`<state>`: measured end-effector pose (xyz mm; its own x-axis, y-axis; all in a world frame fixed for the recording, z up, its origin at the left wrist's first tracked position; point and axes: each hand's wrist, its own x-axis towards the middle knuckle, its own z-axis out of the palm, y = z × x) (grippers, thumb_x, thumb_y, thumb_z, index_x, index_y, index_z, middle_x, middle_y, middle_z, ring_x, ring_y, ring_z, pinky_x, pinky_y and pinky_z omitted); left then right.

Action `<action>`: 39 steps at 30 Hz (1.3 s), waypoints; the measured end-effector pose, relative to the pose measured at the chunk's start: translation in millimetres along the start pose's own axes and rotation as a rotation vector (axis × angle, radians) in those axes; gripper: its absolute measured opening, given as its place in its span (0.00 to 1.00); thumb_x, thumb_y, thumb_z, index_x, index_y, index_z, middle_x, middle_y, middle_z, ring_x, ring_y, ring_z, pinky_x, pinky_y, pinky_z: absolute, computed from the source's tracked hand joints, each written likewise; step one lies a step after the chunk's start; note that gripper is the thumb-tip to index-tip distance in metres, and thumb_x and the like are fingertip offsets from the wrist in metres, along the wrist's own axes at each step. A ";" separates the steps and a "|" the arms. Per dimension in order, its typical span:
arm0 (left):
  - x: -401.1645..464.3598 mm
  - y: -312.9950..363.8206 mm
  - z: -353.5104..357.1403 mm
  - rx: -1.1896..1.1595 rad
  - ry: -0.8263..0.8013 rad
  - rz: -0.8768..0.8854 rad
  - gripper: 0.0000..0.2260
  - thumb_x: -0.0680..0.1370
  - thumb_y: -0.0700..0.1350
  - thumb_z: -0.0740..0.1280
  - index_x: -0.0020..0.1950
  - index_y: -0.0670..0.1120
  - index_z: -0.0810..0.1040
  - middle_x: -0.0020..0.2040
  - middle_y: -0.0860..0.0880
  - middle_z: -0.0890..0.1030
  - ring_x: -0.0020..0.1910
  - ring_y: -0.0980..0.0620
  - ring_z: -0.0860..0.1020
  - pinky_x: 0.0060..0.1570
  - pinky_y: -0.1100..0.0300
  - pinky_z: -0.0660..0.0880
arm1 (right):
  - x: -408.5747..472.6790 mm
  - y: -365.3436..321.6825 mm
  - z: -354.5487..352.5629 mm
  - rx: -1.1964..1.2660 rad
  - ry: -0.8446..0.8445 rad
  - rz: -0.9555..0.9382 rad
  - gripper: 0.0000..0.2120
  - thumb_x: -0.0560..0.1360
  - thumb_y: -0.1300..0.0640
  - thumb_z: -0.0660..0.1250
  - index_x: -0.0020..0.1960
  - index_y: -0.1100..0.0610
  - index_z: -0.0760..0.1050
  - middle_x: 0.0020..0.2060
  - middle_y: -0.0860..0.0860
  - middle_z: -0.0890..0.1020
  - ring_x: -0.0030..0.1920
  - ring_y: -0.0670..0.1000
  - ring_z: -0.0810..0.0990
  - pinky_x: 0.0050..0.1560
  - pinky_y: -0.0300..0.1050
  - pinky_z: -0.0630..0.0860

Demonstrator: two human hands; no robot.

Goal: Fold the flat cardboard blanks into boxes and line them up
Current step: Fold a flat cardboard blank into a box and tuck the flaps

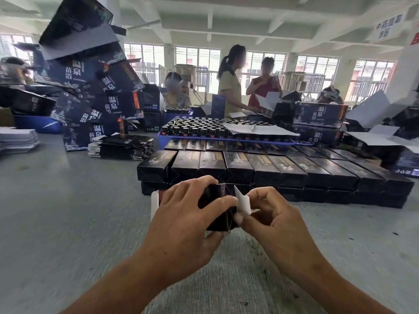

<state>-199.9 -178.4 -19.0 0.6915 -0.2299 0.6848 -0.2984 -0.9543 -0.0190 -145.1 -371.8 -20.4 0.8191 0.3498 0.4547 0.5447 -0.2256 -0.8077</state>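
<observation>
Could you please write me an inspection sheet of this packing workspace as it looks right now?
Surface: grey table, bare in the near-left part.
Job's things: black box half folded, its white end flap standing open; finished boxes lined up in stacked rows behind it; stack of flat blanks to the left.
Clutter: leaning pile of large printed cartons; blue tray of dark bottles; loose white sheets.
Hands: left hand grips the box; right hand pinches the flap.
Cables: nothing seen.
Surroundings: other workers stand beyond the far side; windows behind; sign hanging from the ceiling.
</observation>
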 end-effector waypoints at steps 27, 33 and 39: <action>0.7 7.7 2.9 -0.001 0.064 0.058 0.35 0.72 0.61 0.65 0.77 0.48 0.66 0.67 0.53 0.73 0.65 0.51 0.72 0.66 0.55 0.64 | 3.1 -3.8 -5.2 0.305 -0.083 0.191 0.10 0.69 0.46 0.76 0.49 0.45 0.84 0.45 0.49 0.87 0.46 0.50 0.86 0.42 0.38 0.80; 0.8 8.7 2.1 -0.008 0.071 0.066 0.35 0.72 0.61 0.66 0.76 0.48 0.66 0.67 0.53 0.73 0.65 0.51 0.72 0.66 0.56 0.64 | 2.4 -5.7 -5.0 0.227 -0.070 0.155 0.08 0.71 0.48 0.76 0.49 0.47 0.84 0.43 0.47 0.87 0.43 0.48 0.86 0.41 0.37 0.79; 0.3 8.0 1.2 -0.008 0.052 0.058 0.37 0.71 0.62 0.66 0.76 0.48 0.65 0.67 0.53 0.73 0.65 0.51 0.72 0.66 0.56 0.63 | -0.6 -4.8 -0.2 0.076 -0.020 0.068 0.04 0.75 0.51 0.75 0.49 0.45 0.82 0.42 0.42 0.86 0.43 0.42 0.84 0.41 0.32 0.77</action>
<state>-201.2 -186.4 -19.8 0.6380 -0.2742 0.7196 -0.3424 -0.9380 -0.0539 -148.1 -371.1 -16.8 0.8496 0.3540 0.3910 0.4723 -0.1803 -0.8628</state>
